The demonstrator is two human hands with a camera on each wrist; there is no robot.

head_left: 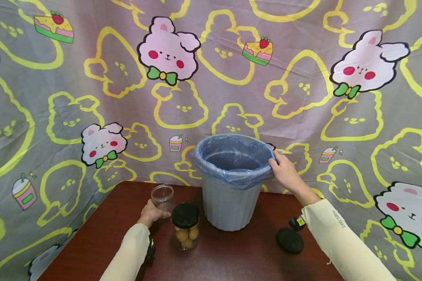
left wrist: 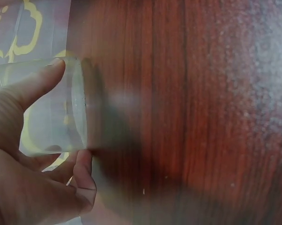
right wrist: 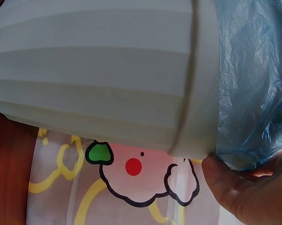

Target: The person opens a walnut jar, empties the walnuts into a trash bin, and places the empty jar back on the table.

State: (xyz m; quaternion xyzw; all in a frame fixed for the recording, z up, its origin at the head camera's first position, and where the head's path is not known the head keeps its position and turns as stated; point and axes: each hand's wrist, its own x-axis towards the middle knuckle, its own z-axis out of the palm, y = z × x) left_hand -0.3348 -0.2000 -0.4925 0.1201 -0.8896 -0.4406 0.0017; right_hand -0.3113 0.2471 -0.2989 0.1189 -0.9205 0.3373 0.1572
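Note:
My left hand (head_left: 152,213) holds a clear plastic jar (head_left: 163,199) near the table's back left. In the left wrist view the thumb and fingers wrap around the jar (left wrist: 56,112), and its base faces the table. My right hand (head_left: 284,170) grips the rim of a grey trash can (head_left: 228,207) lined with a blue plastic bag (head_left: 232,177). The right wrist view shows the thumb against the folded bag (right wrist: 251,84) at the rim. Just right of my left hand stands a second clear jar (head_left: 186,236), with a black lid (head_left: 185,214) on and several round tan items inside.
A black round lid (head_left: 290,240) lies on the table at the right, beneath my right forearm. The dark red wooden table (head_left: 239,257) ends at a patterned cloth (head_left: 232,93) hanging behind and at the sides.

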